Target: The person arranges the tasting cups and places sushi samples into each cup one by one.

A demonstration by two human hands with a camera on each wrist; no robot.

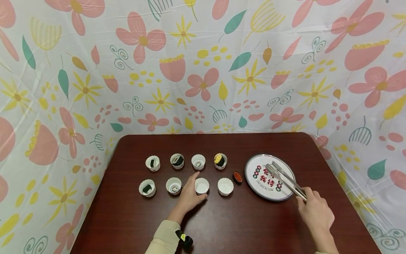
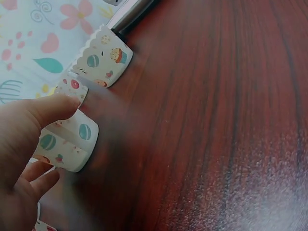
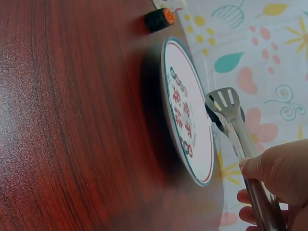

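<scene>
My left hand (image 1: pixel 189 197) curves its thumb and fingers around a white paper baking cup (image 1: pixel 202 187) in the front row. The left wrist view shows the printed side of that baking cup (image 2: pixel 72 142) between thumb and fingers. My right hand (image 1: pixel 317 213) grips metal tongs (image 1: pixel 290 181) by the handles. Their slotted tips lie over the white plate (image 1: pixel 258 187) with red lettering, nothing between them. In the right wrist view the tongs (image 3: pixel 240 134) overlap the plate's edge. A dark sushi roll with an orange top (image 1: pixel 237 177) lies on the table left of the plate.
Several more paper cups stand in two rows on the brown table (image 1: pixel 241 225). A back cup (image 1: pixel 220 161) contains a yellow-topped sushi piece; cups at left hold dark-wrapped pieces. The cup (image 1: pixel 225 186) right of my left hand looks bare inside. A floral cloth (image 1: pixel 203 70) hangs behind.
</scene>
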